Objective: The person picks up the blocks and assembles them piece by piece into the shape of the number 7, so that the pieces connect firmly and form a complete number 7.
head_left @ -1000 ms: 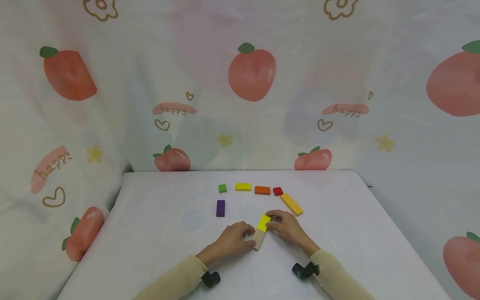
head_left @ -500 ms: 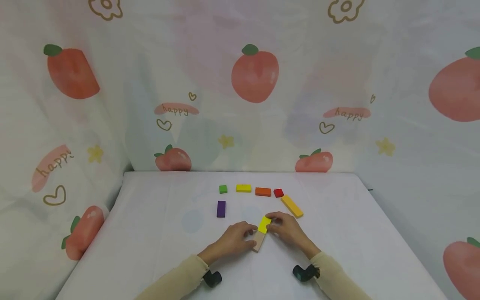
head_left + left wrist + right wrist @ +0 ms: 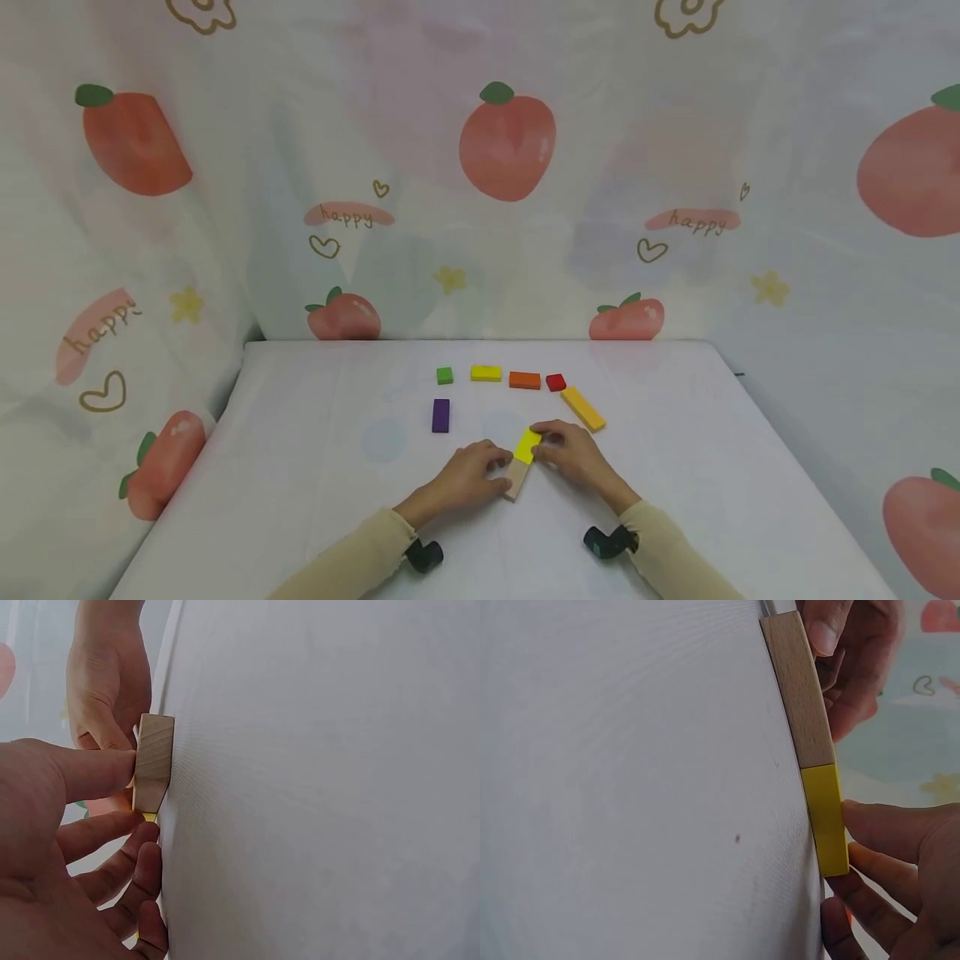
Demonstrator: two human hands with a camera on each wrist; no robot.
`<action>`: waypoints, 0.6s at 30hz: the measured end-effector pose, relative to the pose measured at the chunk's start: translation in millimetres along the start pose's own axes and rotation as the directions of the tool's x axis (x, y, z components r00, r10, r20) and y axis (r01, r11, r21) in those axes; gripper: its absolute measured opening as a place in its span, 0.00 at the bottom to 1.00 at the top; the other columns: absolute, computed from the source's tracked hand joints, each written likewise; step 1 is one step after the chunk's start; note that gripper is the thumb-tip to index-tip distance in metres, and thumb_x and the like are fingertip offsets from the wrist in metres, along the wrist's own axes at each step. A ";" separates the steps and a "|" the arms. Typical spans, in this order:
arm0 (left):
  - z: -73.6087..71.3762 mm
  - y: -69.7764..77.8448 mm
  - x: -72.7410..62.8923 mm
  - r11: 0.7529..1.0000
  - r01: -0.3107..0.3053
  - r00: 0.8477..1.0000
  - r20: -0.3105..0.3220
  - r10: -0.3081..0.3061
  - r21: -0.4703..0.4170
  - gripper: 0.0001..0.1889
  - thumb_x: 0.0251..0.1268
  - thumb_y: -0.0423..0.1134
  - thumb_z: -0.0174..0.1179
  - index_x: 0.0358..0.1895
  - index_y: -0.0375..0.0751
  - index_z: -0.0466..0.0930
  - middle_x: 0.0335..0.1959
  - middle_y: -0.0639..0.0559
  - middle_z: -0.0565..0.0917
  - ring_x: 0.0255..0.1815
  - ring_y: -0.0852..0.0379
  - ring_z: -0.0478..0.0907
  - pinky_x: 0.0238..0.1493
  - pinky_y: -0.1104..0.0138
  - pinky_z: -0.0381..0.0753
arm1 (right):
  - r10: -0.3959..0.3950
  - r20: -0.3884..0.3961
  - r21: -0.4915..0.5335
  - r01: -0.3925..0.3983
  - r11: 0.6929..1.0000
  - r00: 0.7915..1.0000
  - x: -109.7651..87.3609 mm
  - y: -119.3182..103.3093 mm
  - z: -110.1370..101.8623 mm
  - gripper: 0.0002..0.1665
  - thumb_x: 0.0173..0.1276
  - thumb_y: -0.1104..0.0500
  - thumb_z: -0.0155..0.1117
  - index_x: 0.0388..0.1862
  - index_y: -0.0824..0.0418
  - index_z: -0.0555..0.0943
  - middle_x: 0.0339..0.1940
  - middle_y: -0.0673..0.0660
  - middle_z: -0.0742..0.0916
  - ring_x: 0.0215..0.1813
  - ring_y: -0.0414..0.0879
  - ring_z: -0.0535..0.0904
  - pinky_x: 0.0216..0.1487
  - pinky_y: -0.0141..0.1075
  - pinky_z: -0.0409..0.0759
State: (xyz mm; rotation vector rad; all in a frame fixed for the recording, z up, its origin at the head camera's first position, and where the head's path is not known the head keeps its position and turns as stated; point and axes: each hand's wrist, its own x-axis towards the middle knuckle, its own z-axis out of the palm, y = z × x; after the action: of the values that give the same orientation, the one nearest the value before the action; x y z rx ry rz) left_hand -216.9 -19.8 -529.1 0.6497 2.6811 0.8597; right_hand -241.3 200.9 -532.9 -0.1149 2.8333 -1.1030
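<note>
A plain wooden block (image 3: 516, 481) and a bright yellow block (image 3: 527, 446) lie end to end on the white table, slanting away to the right. My left hand (image 3: 465, 477) pinches the wooden block between thumb and index finger; its other fingers are curled beside it in the left wrist view. With thumb and fingers, my right hand (image 3: 576, 457) grips the yellow block at its far end. From the right wrist view, the wooden block (image 3: 801, 694) and yellow block (image 3: 826, 821) meet flush at their ends.
Beyond the hands sit a purple block (image 3: 441, 416), a green cube (image 3: 445, 376), a second yellow block (image 3: 486, 373), an orange block (image 3: 525, 380), a small red block (image 3: 556, 382) and a long amber block (image 3: 582, 408). A fruit-patterned cloth (image 3: 420, 275) hangs behind the table.
</note>
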 end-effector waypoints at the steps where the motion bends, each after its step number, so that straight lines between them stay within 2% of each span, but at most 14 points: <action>1: -0.1 0.1 0.2 1.000 -0.002 1.000 -0.002 0.002 0.001 0.23 0.63 0.49 0.65 0.61 0.52 0.79 0.47 0.60 0.81 0.44 0.65 0.72 0.50 0.67 0.75 | -0.002 0.000 -0.002 0.002 1.000 1.000 0.0 -0.5 -0.7 0.21 0.64 0.57 0.69 0.56 0.49 0.83 0.53 0.50 0.86 0.55 0.48 0.77 0.63 0.52 0.75; 18: 3.1 -1.0 -1.2 0.999 -0.037 0.999 -0.028 0.038 0.040 0.22 0.64 0.49 0.64 0.61 0.50 0.80 0.47 0.60 0.81 0.44 0.65 0.72 0.51 0.66 0.73 | -0.008 -0.009 0.021 0.008 1.000 1.000 -3.3 -0.3 0.9 0.20 0.65 0.57 0.69 0.56 0.50 0.83 0.53 0.51 0.86 0.56 0.49 0.77 0.65 0.54 0.73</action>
State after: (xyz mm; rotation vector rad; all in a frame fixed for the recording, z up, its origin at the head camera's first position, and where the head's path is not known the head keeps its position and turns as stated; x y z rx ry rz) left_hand -215.1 -19.6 -532.0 0.7035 2.7259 0.8336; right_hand -237.9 200.5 -533.2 -0.1204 2.8305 -1.1379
